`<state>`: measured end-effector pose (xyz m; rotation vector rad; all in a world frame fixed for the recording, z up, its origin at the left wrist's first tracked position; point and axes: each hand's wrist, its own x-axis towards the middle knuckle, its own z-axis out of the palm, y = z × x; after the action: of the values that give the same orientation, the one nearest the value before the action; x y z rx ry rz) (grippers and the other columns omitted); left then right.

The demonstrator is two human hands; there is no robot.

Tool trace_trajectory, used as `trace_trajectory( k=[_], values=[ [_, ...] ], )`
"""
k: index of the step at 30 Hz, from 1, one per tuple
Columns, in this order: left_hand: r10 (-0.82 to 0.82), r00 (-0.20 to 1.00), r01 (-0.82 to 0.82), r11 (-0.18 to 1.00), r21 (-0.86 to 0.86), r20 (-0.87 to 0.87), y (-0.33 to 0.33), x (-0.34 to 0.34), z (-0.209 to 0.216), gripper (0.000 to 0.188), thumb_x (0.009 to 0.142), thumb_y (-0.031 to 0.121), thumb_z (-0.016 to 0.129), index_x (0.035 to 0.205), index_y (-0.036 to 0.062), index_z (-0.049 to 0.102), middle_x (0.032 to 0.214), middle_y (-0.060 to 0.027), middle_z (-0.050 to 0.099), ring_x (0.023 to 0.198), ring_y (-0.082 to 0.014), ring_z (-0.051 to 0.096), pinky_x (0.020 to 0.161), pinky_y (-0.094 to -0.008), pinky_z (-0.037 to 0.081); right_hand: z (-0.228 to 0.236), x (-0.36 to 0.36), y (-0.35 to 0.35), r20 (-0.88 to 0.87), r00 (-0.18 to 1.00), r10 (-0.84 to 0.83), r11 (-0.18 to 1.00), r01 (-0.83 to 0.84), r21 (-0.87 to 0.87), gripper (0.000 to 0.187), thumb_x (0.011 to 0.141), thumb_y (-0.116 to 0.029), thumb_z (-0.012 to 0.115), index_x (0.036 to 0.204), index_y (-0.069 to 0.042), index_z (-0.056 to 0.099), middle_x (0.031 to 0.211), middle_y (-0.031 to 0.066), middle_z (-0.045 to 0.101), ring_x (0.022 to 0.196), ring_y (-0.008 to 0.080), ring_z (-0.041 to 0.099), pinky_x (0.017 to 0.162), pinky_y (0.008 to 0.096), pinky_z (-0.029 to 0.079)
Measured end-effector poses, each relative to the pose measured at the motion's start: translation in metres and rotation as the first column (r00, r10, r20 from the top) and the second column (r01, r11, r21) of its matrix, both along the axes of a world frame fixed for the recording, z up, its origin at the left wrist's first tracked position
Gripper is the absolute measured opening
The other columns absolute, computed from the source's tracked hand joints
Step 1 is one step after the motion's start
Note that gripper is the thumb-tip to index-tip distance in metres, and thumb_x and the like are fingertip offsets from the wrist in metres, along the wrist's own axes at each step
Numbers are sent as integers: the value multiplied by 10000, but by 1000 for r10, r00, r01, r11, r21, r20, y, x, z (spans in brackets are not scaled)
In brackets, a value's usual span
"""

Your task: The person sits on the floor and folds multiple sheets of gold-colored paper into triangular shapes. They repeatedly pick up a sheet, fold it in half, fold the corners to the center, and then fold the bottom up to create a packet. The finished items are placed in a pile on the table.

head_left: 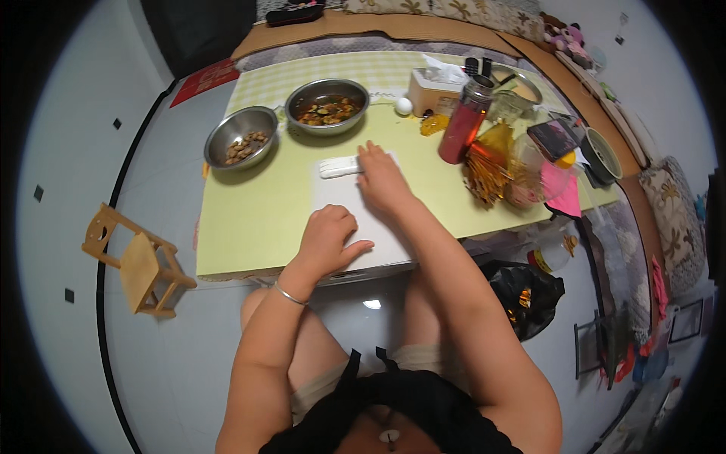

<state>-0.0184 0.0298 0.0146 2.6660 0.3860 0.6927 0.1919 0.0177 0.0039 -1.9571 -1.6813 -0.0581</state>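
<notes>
A flat white oblong bundle [339, 167] lies crosswise on a white sheet [387, 244] near the middle of the table. My right hand [384, 178] covers the bundle's right end, with the fingers on its far side and the thumb on the near side. Closer to me, my left hand [330, 236] rests at the left edge of the sheet, apart from the bundle. Its fingers are bent and its thumb points out to the right; nothing shows in it. My right palm hides part of the bundle.
Beyond my hands stand a metal bowl of nuts [243, 150] and a metal bowl of mixed food [333, 121]. To the right are an egg [404, 106], tissue box [437, 92], red bottle [465, 125], gold foil [488, 170] and phone [554, 140]. A small wooden chair [142, 261] stands left.
</notes>
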Motion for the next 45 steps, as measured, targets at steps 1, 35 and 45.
trace_trajectory(
  k=[1, 35, 45],
  values=[
    [24, 1000, -24, 999, 23, -5, -1, -2, 3, 419, 746, 407, 828, 900, 53, 665, 972, -119, 636, 934, -342, 588, 845, -466, 465, 9, -9, -1, -7, 1000, 4, 996, -4, -87, 662, 895, -163, 687, 1470, 39, 428, 1545, 298, 389, 1433, 437, 386, 1205, 466, 315],
    [-154, 987, 155, 988, -13, 54, -2, -31, 17, 443, 660, 318, 876, 967, 55, 696, 1126, -121, 681, 1080, -339, 617, 932, -444, 490, 84, 106, -152, 452, 772, -447, 854, 518, -41, 652, 889, -225, 730, 1387, 106, 472, 1428, 315, 508, 1294, 433, 539, 1099, 439, 447],
    [-214, 975, 219, 968, -124, 51, -5, -48, 12, 197, 741, 107, 828, 880, 24, 716, 1055, -139, 717, 1092, -346, 685, 904, -425, 564, 48, 30, -165, -206, 921, 330, 914, -366, -174, 394, 893, -133, 726, 1259, -8, 650, 1349, 196, 632, 1333, 379, 542, 1116, 418, 432]
  ],
)
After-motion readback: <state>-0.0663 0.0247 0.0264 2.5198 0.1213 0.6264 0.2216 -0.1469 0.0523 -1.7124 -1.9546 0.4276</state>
